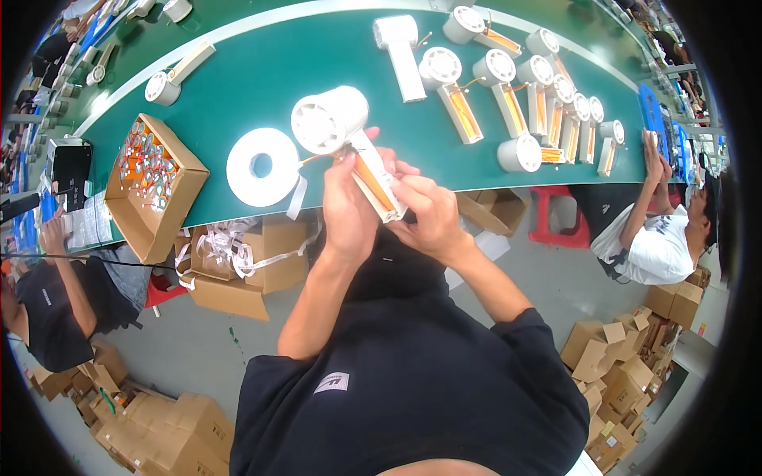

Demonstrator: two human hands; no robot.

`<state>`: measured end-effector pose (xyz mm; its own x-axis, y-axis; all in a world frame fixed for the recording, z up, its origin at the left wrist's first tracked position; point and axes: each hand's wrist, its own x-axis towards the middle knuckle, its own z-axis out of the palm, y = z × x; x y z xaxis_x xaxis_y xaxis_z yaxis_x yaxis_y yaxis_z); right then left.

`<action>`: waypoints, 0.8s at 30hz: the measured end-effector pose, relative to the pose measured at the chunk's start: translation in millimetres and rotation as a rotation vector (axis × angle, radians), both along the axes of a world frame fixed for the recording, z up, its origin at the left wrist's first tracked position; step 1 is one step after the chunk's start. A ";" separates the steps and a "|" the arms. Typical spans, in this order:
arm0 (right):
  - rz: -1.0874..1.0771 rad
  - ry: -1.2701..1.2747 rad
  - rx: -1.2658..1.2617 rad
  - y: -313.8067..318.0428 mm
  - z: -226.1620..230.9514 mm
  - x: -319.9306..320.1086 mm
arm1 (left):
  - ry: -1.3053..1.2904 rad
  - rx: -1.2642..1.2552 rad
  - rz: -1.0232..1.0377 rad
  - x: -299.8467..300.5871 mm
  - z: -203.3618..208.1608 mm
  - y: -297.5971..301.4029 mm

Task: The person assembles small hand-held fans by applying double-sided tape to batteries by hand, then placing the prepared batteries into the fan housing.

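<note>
A white handheld fan (330, 119) with a round vented head is held up over the near edge of the green workbench. Its handle is open on one side and shows a long orange strip inside. My left hand (348, 208) is closed around the handle from the left. My right hand (429, 213) grips the handle's lower end from the right, fingers over the open side. Close to the fan's left lies a roll of white tape (240, 168), a loose end hanging at the bench edge. A thin orange wire (316, 159) sticks out near the fan's neck.
Several similar fans (498, 70) stand or lie at the back right. At left, a cardboard box (190, 170) holds small round parts with wires. Below the bench, another carton (282, 252) contains white strips. Co-workers sit left and right (655, 238); a lone fan (163, 87) lies back left.
</note>
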<state>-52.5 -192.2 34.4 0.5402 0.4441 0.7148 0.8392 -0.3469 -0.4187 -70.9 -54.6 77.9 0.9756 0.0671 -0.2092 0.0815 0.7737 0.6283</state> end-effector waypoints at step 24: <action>0.084 0.230 0.017 -4.8 -2.8 -22.0 | 0.097 0.020 -0.012 -1.5 2.3 -0.4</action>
<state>-74.5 -197.0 31.6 0.6508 0.4835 0.5854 0.7471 -0.2707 -0.6070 -72.5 -55.0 80.2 0.9515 0.0605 -0.3015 0.1521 0.7596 0.6324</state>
